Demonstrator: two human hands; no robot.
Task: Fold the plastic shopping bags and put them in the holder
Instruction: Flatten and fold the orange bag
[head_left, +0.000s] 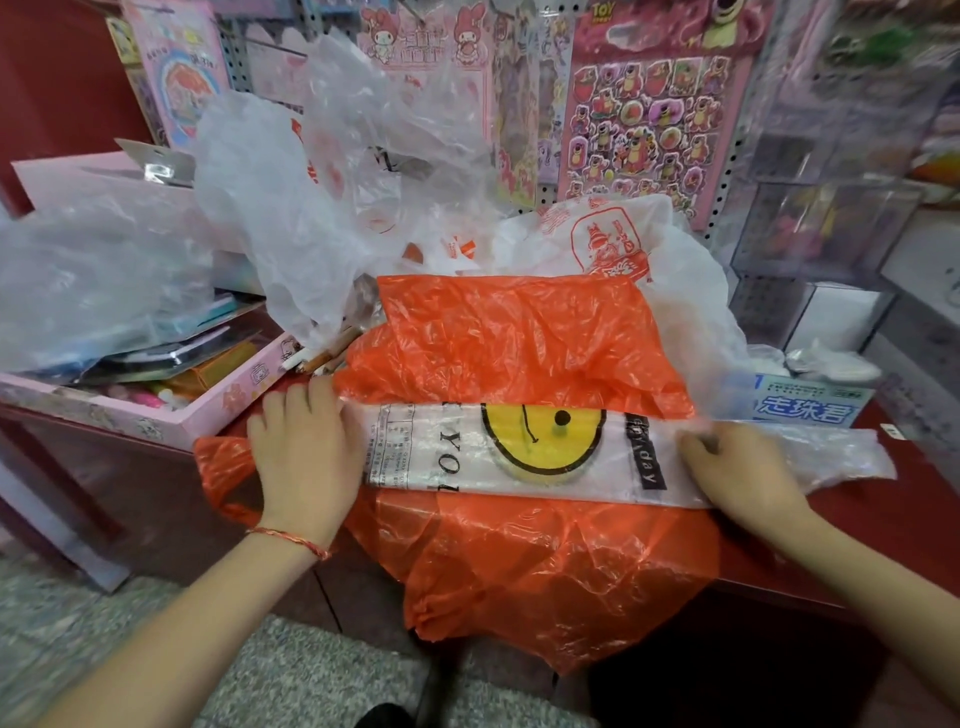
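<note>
A white bag with a yellow smiley face lies folded into a long flat strip across a crumpled orange bag on the red counter. My left hand presses flat on the strip's left end, fingers straight. My right hand rests on the strip's right part, its fingers curled onto the plastic near the clear handle end. Behind lie a heap of clear bags and a white bag with red print. No holder is in view.
A pink box full of stationery stands at the left, partly under a clear bag. Sticker sheets hang on the pegboard behind. Clear display boxes and a blue-lettered packet stand at the right. The orange bag hangs over the counter's front edge.
</note>
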